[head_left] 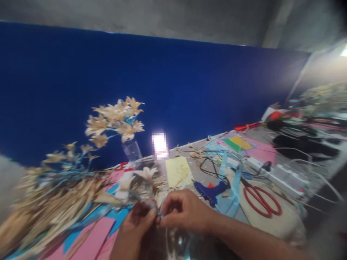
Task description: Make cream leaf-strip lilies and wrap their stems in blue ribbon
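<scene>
Low in the middle of the view, my left hand pinches a thin flower stem that looks wrapped in pale blue. The fingers of my right hand are closed at the same spot, close against the left fingertips. Just above the hands is a pale dried-husk flower; blur hides whether it is joined to the held stem. A blue glue gun lies right of my right hand, and scissors with red handles rest farther right on a pale cloth bundle.
Dried husks and pink card cover the left side. A clear vase holds husk flowers before the blue wall. Yellow paper, a white power strip and loose cables lie to the right.
</scene>
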Demonstrator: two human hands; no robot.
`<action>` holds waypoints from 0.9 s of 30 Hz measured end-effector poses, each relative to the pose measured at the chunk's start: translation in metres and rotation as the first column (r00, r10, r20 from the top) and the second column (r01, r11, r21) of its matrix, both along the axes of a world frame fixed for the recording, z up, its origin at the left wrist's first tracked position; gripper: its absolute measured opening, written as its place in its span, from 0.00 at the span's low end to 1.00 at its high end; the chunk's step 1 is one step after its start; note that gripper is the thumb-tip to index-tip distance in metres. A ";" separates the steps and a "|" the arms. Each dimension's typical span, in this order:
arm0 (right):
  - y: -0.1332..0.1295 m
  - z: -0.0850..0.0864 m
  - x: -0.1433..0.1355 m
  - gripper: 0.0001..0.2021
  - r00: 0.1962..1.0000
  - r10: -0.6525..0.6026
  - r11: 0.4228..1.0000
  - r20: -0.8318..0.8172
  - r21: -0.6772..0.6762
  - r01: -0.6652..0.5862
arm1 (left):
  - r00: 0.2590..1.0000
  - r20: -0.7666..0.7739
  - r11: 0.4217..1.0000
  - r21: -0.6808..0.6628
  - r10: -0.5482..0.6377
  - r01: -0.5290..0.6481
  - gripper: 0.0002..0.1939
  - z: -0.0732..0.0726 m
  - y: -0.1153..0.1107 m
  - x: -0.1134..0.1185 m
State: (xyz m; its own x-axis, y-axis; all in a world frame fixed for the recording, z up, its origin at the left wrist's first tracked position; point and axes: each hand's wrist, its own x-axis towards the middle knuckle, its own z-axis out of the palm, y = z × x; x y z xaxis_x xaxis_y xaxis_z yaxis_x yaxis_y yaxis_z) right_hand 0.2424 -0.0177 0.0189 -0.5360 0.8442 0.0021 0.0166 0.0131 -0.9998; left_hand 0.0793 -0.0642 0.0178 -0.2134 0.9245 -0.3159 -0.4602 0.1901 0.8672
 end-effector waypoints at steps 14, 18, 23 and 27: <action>0.035 0.007 -0.019 0.04 0.983 -0.109 0.990 -0.147 0.076 0.121 | 0.989 0.147 0.994 0.109 -0.005 -0.011 0.27 -0.005 0.044 0.012; 0.036 -0.002 -0.020 0.08 0.982 -0.117 0.990 -0.146 0.061 0.127 | 0.986 0.152 0.990 0.118 0.064 -0.083 0.28 -0.012 0.051 0.016; 0.039 -0.005 -0.013 0.11 0.986 -0.161 0.977 -0.033 0.136 0.164 | 0.993 0.116 0.991 0.127 0.037 -0.052 0.22 -0.008 0.052 0.016; 0.038 -0.007 -0.010 0.10 0.982 -0.190 0.961 0.008 0.204 0.185 | 0.991 0.129 0.990 0.130 0.036 -0.053 0.21 0.000 0.053 0.019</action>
